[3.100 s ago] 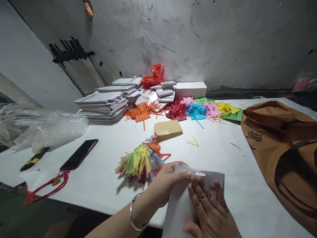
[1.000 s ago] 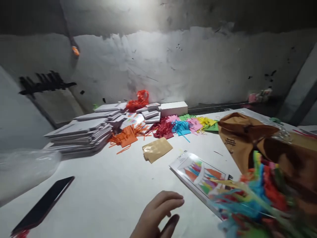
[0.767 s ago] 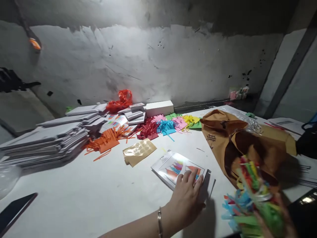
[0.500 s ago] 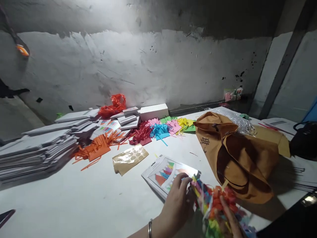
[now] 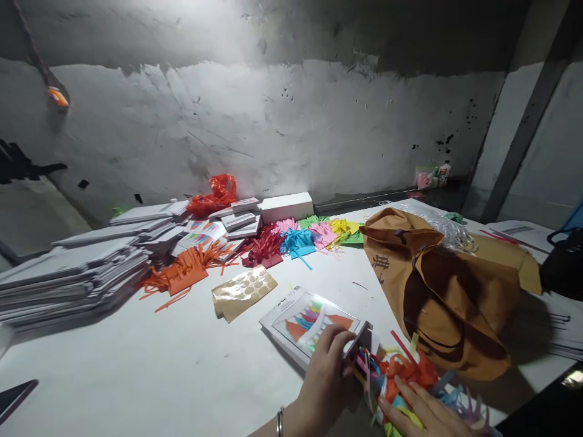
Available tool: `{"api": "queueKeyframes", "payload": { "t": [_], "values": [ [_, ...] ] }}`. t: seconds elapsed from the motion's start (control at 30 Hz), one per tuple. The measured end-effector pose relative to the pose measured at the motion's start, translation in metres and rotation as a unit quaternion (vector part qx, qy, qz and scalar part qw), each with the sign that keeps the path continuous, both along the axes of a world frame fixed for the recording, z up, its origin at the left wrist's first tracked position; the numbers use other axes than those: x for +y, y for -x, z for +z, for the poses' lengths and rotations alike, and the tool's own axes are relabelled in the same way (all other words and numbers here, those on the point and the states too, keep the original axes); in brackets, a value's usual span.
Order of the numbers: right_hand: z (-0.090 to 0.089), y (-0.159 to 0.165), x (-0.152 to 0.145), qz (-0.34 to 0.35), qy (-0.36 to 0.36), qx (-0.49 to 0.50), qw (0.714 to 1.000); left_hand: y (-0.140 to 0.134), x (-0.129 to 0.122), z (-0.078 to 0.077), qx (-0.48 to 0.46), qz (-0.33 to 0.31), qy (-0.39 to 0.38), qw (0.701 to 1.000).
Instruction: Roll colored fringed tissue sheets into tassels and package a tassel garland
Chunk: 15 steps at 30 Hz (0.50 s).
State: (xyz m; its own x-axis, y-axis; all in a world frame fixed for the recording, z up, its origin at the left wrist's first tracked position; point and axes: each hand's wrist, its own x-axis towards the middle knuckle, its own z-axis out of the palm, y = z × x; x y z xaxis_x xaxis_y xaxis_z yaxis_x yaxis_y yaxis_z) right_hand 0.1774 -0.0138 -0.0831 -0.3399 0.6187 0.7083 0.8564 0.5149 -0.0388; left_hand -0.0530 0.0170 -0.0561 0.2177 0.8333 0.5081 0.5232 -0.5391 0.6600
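Observation:
My left hand (image 5: 324,373) is closed round the right end of a flat white box (image 5: 285,318) with coloured pennants pictured on its front. A flap stands up at that end. There, a bundle of multicoloured fringed paper (image 5: 401,370) in orange, red, yellow, blue and purple meets the box. Its near end touches the opening; how much lies inside is hidden by my fingers. My right hand (image 5: 421,409) presses on the bundle from the right, fingers over the strips and thumb hidden. Loose strips stick out round it.
Left of the box lies a gold sticker sheet (image 5: 246,291). Behind are fringed papers in orange (image 5: 186,270), dark red (image 5: 264,246) and blue (image 5: 298,241). Stacked white cartons (image 5: 77,273) fill the left; a brown cloth bag (image 5: 437,291) stands close on the right. A dark phone-like edge (image 5: 16,400) shows lower left.
The fringed bundle has come down against the box's right end, and its strips spread more. My right hand has flattened over it. The box's flap shows more clearly; my left hand still grips there.

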Motion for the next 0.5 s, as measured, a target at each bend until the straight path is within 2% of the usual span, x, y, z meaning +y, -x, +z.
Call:
{"api": "queueKeyframes", "payload": {
  "t": [0.1,0.17,0.27,0.3,0.37,0.5],
  "values": [
    [0.013,-0.009,0.015,0.055,0.026,-0.058,0.996,-0.008,-0.010,-0.004,0.009,-0.058,0.004,0.998],
    [0.021,-0.015,0.022,0.089,0.060,-0.110,0.988,-0.013,-0.016,-0.008,0.007,-0.073,0.010,0.997],
    [0.025,-0.013,0.022,0.055,0.077,-0.127,0.987,-0.017,-0.019,-0.009,-0.011,-0.061,0.020,0.998],
    [0.022,-0.008,0.018,0.029,0.067,-0.121,0.990,-0.016,-0.019,-0.007,-0.019,-0.053,0.025,0.998],
    [0.009,0.006,0.009,0.023,0.012,-0.120,0.992,-0.012,-0.018,-0.001,-0.036,-0.037,0.040,0.998],
    [-0.020,0.030,-0.005,0.113,-0.138,-0.074,0.981,-0.005,-0.019,0.013,-0.049,-0.048,0.066,0.995]
  ]
}}
